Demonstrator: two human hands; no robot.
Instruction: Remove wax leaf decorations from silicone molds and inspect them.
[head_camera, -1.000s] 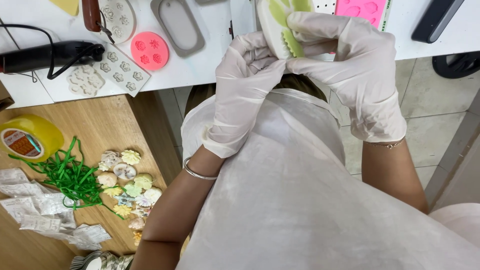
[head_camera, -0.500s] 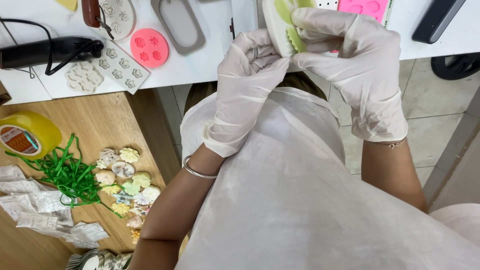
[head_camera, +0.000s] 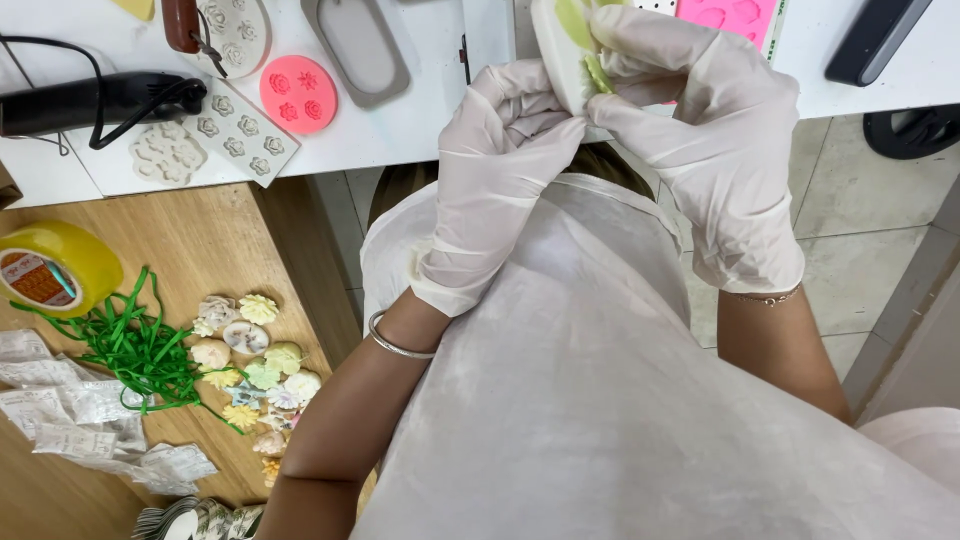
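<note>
Barely anything shifts since half a second ago: our two gloved hands stay up at the table edge and the white mould (head_camera: 556, 42) has only tipped a touch more upright between them.

From the head view, we pinch that mould from both sides. Our right hand (head_camera: 715, 130) curls over its top, fingertips pressed together on the green piece (head_camera: 597, 72) seated in it. Our left hand (head_camera: 505, 160) braces the lower edge, thumb and fingers closed against it.

What could go wrong, as we judge it: the green piece looks thin, and a hard pull could tear it or leave part stuck in the cavity. Slick gloves could also let the mould slide out and drop towards the apron (head_camera: 600, 400) below the grip.

Now packages and labels. Well left of the grip and lower sits a yellow tape roll (head_camera: 55, 268) with a round red-and-white label in its core. Below that lie crumpled clear wrappers (head_camera: 85, 425) with small grey print, beside green ribbon (head_camera: 135, 345). Just right of the grip, a pink mould (head_camera: 730, 15) lies on the white table (head_camera: 420, 130).
</note>
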